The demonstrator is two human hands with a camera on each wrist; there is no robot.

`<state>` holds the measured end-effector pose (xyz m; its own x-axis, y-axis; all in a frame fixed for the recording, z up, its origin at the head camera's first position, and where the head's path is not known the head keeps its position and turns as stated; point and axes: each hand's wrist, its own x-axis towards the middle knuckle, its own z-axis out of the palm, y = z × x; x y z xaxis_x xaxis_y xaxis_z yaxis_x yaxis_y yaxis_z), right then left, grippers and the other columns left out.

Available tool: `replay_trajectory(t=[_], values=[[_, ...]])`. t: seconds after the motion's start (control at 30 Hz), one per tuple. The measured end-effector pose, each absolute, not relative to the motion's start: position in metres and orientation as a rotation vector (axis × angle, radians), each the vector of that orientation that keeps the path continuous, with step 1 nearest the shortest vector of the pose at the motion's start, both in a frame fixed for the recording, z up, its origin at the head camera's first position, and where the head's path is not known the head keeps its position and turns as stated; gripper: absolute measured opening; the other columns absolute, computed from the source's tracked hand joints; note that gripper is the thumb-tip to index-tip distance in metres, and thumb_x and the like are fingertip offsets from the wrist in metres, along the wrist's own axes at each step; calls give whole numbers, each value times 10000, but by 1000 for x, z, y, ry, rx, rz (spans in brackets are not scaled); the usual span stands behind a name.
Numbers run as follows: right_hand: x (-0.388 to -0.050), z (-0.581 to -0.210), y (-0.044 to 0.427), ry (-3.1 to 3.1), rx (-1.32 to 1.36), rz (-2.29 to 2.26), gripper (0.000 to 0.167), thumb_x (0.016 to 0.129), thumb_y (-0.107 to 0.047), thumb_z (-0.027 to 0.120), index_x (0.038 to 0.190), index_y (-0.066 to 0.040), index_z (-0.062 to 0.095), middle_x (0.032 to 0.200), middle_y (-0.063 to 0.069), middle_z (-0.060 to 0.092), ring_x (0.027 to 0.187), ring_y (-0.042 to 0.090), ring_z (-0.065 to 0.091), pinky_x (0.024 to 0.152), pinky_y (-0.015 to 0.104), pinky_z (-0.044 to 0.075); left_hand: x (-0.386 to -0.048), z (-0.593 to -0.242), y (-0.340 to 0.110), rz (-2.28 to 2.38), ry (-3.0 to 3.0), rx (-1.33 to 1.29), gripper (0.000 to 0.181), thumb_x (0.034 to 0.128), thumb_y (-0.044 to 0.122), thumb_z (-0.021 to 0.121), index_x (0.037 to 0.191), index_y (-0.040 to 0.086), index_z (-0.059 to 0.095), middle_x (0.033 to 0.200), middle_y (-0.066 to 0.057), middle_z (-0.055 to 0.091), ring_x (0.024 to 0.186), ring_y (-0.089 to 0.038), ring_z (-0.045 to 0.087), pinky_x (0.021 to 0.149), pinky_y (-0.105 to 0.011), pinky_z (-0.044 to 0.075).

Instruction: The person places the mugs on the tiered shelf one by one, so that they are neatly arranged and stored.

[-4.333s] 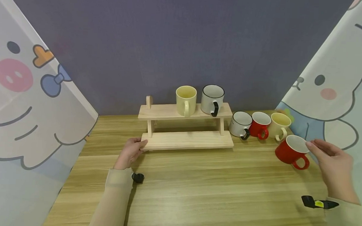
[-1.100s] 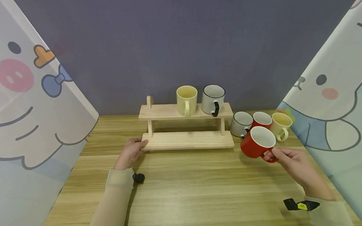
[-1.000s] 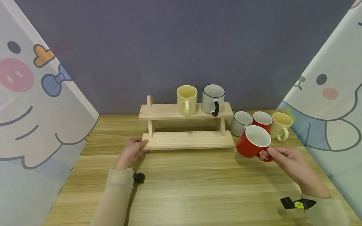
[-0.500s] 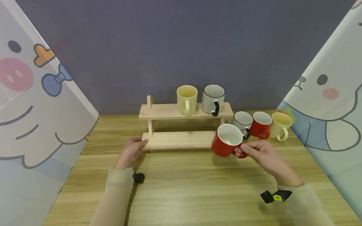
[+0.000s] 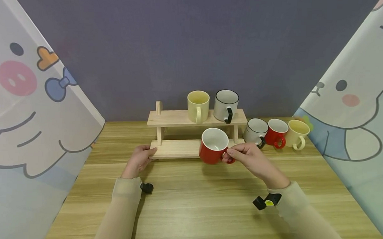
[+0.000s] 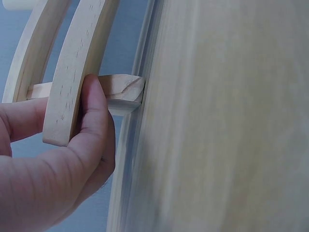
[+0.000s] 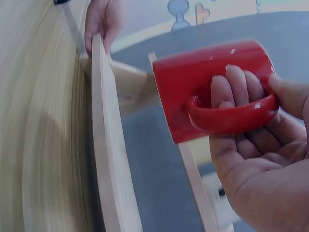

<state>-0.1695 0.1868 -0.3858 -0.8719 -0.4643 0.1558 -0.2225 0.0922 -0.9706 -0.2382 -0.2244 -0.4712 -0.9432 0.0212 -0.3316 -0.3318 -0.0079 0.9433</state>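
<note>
- Head: the red mug (image 5: 211, 153) hangs in mid-air, right hand (image 5: 253, 160) pinching its handle (image 5: 230, 161), by the lower shelf (image 5: 177, 149), not yet set down. The yellow mug (image 5: 195, 109) and white mug (image 5: 221, 108) sit on the upper shelf (image 5: 170, 117), seemingly done; three more mugs (image 5: 271, 138) stand on the table (image 5: 191, 204), seemingly left.
- Left wrist: left hand (image 6: 63, 164) grips the lower shelf's end.
- Right wrist: fingers (image 7: 236, 84) hook through the handle, the red mug apart from the lower shelf.

From here I count two red mugs (image 5: 209, 154) (image 5: 270, 137), two yellow mugs (image 5: 194, 110) (image 5: 293, 137) and two white mugs (image 5: 221, 109) (image 5: 251, 135), plus one wooden rack (image 5: 175, 124) with two shelves (image 5: 172, 116) (image 5: 179, 149) and two hands (image 5: 138, 161) (image 5: 254, 160).
</note>
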Motion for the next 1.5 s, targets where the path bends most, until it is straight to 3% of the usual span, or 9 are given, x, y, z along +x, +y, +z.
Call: replay_trajectory(t=[0.2,0.4,0.73,1.0,1.3,1.5], values=[[-175,-379,154,2109,-695,-1947,212,1033,-36,601,987,127,729,903,162,733,897,256,704,846,373,572,-238,-474,-227,2024,2022,-326,577,1066,120,569,1492,-170,310,1389,-323,437,1208,-366,526,951,-368,511],[-182,-372,117,2138,-697,-1948,241,1043,-88,608,950,82,752,902,167,737,889,273,706,848,390,566,-236,-473,-229,1957,2073,-332,594,1068,157,572,1505,-151,313,1406,-293,450,1240,-340,504,994,-398,475],[-197,-367,59,2131,-532,-2095,245,1033,-123,639,956,74,762,890,144,743,877,270,709,840,373,559,-236,-475,-227,2025,2038,-351,551,1055,117,588,1463,-174,357,1218,-209,547,956,-168,618,807,-267,544],[-213,-359,25,2146,-433,-2202,256,1032,-146,645,980,76,760,888,141,742,851,236,689,819,348,558,-236,-472,-226,2033,2025,-346,563,1052,124,593,1468,-168,350,1293,-245,509,1061,-235,593,876,-302,533],[-231,-350,-5,2149,-312,-2305,264,1027,-162,657,1021,82,758,911,129,738,865,218,693,824,337,566,-237,-472,-228,1978,2056,-363,571,1051,166,606,1472,-138,370,1289,-207,517,981,-175,586,858,-288,522],[-245,-350,-16,2230,-266,-2331,280,1040,-180,639,1031,74,758,918,109,734,883,209,699,867,373,561,-239,-473,-226,2007,2031,-350,556,1058,143,586,1475,-146,361,1307,-241,509,1051,-221,600,850,-291,537]])
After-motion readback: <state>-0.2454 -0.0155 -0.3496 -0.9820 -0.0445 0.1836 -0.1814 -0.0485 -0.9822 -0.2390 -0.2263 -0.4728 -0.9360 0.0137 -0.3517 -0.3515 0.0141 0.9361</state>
